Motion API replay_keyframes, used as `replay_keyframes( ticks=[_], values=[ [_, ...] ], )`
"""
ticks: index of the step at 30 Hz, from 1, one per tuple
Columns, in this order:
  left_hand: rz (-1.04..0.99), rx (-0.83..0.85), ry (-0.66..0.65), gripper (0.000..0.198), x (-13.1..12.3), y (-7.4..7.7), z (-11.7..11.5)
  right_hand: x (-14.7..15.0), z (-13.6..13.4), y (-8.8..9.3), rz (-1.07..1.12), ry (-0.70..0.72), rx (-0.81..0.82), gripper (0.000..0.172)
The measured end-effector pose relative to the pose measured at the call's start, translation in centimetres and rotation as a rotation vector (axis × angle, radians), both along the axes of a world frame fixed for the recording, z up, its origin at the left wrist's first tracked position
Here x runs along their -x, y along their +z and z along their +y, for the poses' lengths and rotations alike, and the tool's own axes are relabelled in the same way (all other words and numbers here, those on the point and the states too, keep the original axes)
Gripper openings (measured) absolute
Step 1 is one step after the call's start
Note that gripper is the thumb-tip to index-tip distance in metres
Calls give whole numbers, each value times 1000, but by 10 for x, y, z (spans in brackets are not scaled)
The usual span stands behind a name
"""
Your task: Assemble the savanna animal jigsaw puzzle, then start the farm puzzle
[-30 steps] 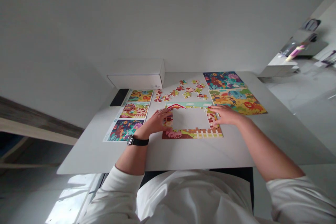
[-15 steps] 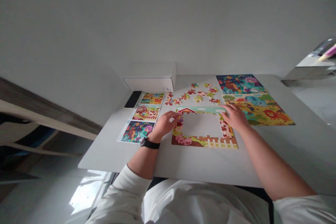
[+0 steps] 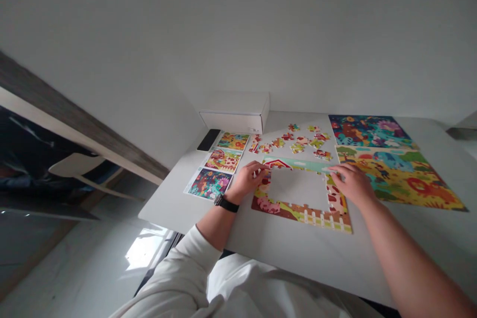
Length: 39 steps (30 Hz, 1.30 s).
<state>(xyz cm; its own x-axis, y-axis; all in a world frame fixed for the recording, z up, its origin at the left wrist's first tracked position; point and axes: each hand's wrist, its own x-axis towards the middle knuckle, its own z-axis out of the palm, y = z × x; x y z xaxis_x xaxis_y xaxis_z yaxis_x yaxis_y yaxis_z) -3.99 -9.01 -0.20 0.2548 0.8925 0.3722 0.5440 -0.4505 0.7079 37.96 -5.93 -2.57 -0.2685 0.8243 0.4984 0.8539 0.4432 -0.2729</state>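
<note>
A jigsaw border with a farm picture lies flat on the table, its middle open to the white tabletop. My left hand rests at the upper left side of it, fingertips touching the edge and the thumb held apart from the fingers. At the upper right corner lies my right hand, its fingers stretched over the border. Neither hand lifts anything. Beyond the border, several loose puzzle pieces are scattered.
Left of the border lies a reference sheet with three pictures, beside a black phone. A white box stands against the wall. Two assembled puzzles, a dark one and a yellow one, lie on the right.
The camera view has turned, so the table appears shifted right and tilted. Both hands remain at the upper corners of the border; the left fingers are now closer together.
</note>
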Motion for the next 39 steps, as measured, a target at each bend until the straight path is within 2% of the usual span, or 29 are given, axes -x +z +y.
replay_keyframes(
  ticks=[4,8,13,16,19,22,24,28,33,39],
  values=[
    [-69,40,83,23,3,5,2,2,2,2,38,28,21,26],
    [-233,125,85,33,9,23,15,3,2,3,72,53,29,26],
    [-236,127,231,38,15,55,61,4,3,4,85,56,46,25],
    [-203,114,256,36,12,64,92,6,4,5,87,41,54,25],
    [-154,160,294,33,8,60,115,6,5,6,88,31,61,26],
    [-61,202,340,34,10,50,127,5,5,7,83,18,55,26],
    [50,188,331,30,17,45,132,5,4,8,75,9,45,25],
    [291,151,232,24,35,40,138,4,5,7,56,-6,43,25],
    [523,275,292,18,47,35,145,7,3,7,49,-34,58,26],
    [521,193,336,36,49,31,150,13,-1,13,56,-29,93,25]
  ],
)
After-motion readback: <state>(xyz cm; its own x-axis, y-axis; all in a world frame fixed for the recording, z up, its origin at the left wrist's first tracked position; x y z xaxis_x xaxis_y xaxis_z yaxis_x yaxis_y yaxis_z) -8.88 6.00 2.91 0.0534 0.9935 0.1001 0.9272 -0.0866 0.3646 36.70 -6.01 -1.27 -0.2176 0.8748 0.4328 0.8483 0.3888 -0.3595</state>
